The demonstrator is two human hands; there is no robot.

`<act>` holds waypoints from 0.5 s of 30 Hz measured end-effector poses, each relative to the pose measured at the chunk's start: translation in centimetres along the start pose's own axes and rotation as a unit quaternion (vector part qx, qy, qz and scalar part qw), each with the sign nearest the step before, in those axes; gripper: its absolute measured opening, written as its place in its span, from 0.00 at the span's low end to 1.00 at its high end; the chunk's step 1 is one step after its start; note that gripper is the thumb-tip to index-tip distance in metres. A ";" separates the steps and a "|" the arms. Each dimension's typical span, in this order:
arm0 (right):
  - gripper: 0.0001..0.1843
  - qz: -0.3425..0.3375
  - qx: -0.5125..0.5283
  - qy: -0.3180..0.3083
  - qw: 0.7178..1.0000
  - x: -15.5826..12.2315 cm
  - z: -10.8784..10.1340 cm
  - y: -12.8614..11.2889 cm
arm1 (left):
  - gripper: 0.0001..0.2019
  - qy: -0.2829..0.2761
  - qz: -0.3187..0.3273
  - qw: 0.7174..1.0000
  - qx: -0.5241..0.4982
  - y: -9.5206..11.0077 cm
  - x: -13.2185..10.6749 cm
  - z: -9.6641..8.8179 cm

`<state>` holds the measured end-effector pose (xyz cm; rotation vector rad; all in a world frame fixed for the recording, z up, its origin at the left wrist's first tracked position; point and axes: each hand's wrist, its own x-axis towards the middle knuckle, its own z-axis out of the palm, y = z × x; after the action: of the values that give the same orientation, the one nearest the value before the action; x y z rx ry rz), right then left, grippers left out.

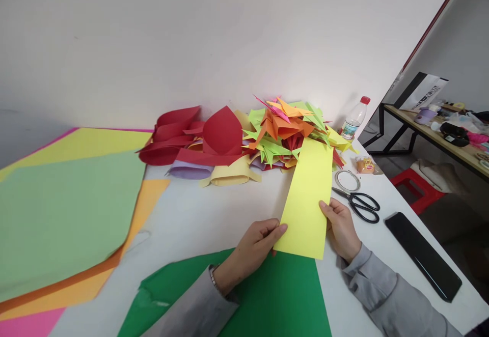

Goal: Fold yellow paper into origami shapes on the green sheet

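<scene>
A yellow paper strip (305, 199) is held up over the white table, tilted, its far end in front of a heap of folded paper. My left hand (254, 248) pinches its lower left edge between thumb and fingers. On the right edge, a bit higher up, my right hand (341, 226) grips it the same way. Under the strip's near end and my left forearm lies a dark green paper sheet (282, 296). Black-handled scissors (362, 205) rest just beyond my right hand, beside a roll of tape (347, 180).
Folded paper stars (284, 128) and red paper shapes (223, 131) are piled against the wall. Large coloured sheets (69, 215) cover the left side. At right are a bottle (355, 118), a wrapped snack (365, 165) and a black slab-like object (423, 255). A red stool (416, 189) stands beyond.
</scene>
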<state>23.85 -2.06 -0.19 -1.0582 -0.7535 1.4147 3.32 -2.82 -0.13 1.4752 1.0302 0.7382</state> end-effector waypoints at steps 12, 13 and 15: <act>0.17 -0.003 0.032 0.036 0.999 0.3 -0.2 0.3 | 0.24 -0.043 0.002 0.999 0.015 0.3 -0.2 -0.3; 0.17 -0.003 0.036 0.039 0.999 0.3 -0.2 0.3 | 0.24 -0.050 0.002 0.999 0.015 0.4 -0.2 -0.4; 0.17 -0.004 0.038 0.042 0.998 0.4 -0.3 0.3 | 0.23 -0.060 0.001 0.998 0.015 0.5 -0.2 -0.6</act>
<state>24.01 -1.78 -0.63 -1.0474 -0.6390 1.3723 2.82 -2.75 0.47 1.5283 0.9525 0.6307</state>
